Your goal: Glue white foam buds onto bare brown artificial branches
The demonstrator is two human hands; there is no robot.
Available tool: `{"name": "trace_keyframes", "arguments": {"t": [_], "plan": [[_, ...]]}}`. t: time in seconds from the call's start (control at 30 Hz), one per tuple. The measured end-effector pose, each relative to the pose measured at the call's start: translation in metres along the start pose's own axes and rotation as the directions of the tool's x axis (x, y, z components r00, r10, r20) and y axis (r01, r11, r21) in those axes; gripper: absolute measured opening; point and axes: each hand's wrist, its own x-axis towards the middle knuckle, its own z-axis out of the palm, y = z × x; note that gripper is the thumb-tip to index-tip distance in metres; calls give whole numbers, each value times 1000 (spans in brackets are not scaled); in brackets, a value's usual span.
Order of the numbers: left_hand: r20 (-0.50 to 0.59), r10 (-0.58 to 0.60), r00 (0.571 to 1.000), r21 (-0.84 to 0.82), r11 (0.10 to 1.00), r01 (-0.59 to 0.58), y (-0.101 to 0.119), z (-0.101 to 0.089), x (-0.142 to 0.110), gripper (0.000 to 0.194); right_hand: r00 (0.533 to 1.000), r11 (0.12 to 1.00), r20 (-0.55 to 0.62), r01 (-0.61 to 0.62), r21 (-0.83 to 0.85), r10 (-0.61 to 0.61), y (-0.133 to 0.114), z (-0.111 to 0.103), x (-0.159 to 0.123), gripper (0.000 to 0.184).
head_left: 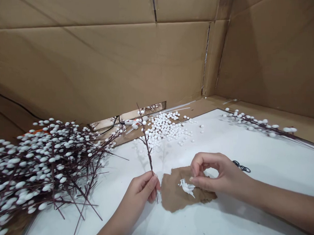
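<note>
My left hand (144, 189) pinches the lower stem of a thin brown artificial twig (148, 150), which stands nearly upright. A few white berries sit near the twig's top, and its lower side shoots look bare. Over a torn piece of brown cardboard (172, 196), my right hand (218, 172) is closed, thumb and forefinger tips close together. Whatever those fingertips may hold is too small or hidden to make out. Just beside them, a smear of white paste (187, 188) lies on the cardboard.
Loose white berries (161, 129) are heaped at the back of the white tabletop (140, 222), by a glue gun (132, 122). A large bundle of berry twigs (46, 157) fills the left. More berry twigs (261, 123) lie back right. Black rings (241, 166) sit behind my right wrist. Cardboard walls (100, 64) enclose the table.
</note>
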Motion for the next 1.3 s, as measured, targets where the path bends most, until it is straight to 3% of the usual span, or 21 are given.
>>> {"name": "trace_keyframes", "arguments": {"t": [0.53,0.83,1.07,1.17,1.3], "plan": [[0,17,1000,-32,999,-17,2,1,-1,36,999,998,26,-26,64,24,2,1,0,19],[-113,88,990,-237,965,-113,3,5,-6,28,999,999,25,-37,36,36,1,6,0,26],[35,66,997,-527,849,-38,11,24,-25,30,982,984,163,-119,135,97,-6,25,-1,36],[84,48,995,-556,831,7,12,29,-31,29,971,976,186,-174,132,148,-12,34,-2,41],[67,-4,998,-506,862,38,16,33,-33,33,976,980,153,-173,102,157,-19,43,-4,44]]}}
